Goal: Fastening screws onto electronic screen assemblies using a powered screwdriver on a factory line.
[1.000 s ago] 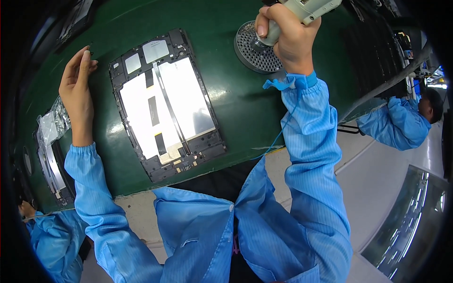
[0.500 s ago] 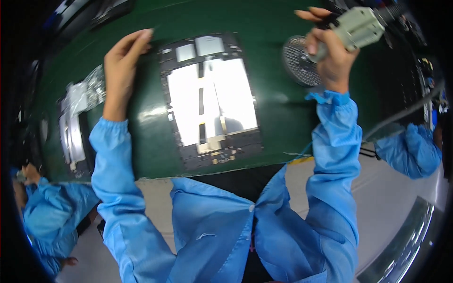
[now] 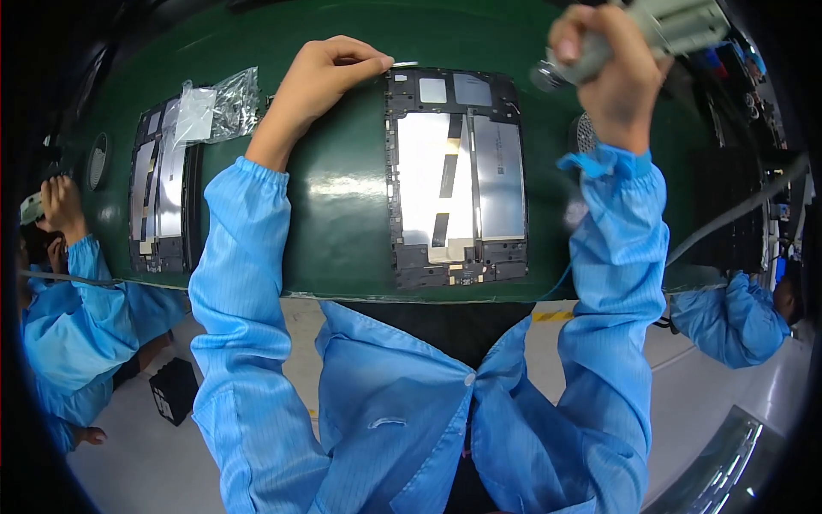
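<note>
Grey plastic is what the right hand point(image 3: 612, 73) is wrapped around: a power screwdriver point(image 3: 659, 30) with a chunky pale body, fingers closed tight on its handle, held up above the far right side of the green belt point(image 3: 342, 223). The tip end is blurry so I can't tell exactly where it points. A grey cable point(image 3: 736, 214) trails off to the right below that arm.

The left hand point(image 3: 321, 77) sits on the belt just left of the opened tablet point(image 3: 454, 176), fingertips pinched together near the tablet's top left corner, right by a small pale sliver there. Can't really tell if it's actually gripping that sliver or just touching it.

The tablet lies flat, back cover off, in the middle of the belt between the two arms: dark frame, two big silvery panels side by side, a dark strip running down between them, small boards at the near end.

Behind the right wrist a round perforated dish point(image 3: 584, 133) peeks out, mostly hidden. Further left on the belt there's a crinkly clear plastic bag point(image 3: 218, 103) and beside it a second opened tablet point(image 3: 158, 201).

Other people in the same blue smocks are at both edges: one at the far left with a hand point(image 3: 58, 206) raised, another one's sleeve point(image 3: 728, 317) at the right.
</note>
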`<action>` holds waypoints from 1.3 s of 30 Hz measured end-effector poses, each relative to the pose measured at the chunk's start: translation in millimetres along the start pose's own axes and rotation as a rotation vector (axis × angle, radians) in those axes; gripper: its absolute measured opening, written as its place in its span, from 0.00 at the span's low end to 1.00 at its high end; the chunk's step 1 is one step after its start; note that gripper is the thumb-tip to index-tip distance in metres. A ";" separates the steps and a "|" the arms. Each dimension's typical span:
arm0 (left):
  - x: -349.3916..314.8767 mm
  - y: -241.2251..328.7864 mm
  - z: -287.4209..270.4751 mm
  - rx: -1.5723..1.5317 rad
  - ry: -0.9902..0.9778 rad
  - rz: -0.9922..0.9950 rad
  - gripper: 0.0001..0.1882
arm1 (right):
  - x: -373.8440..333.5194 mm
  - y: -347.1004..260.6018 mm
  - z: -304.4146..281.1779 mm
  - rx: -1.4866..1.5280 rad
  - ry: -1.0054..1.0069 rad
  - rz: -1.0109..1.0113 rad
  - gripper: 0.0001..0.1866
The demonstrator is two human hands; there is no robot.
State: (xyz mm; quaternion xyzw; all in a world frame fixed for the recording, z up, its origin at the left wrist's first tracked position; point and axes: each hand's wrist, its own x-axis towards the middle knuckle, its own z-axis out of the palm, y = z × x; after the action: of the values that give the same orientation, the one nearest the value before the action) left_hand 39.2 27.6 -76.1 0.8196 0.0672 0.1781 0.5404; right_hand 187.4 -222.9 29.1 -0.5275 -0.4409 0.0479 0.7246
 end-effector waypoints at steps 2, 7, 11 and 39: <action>1.8 -4.0 1.1 0.012 -0.005 -0.004 0.13 | 8.5 -0.3 44.3 0.030 0.043 0.038 0.10; 4.1 -12.8 6.6 0.111 0.034 0.101 0.14 | 19.4 20.7 101.8 0.161 0.035 0.082 0.17; -0.4 -3.2 6.1 0.136 0.033 0.022 0.14 | 14.3 47.9 117.1 0.193 0.020 0.097 0.17; -2.8 15.0 -5.8 0.048 -0.095 0.004 0.11 | 9.7 70.5 124.6 0.081 0.020 0.095 0.16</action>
State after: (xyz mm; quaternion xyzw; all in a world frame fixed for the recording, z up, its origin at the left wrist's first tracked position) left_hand 33.3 25.6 -61.0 0.8401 0.0440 0.1387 0.5226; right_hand 135.2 -96.8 -15.2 -0.5184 -0.4057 0.0948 0.7468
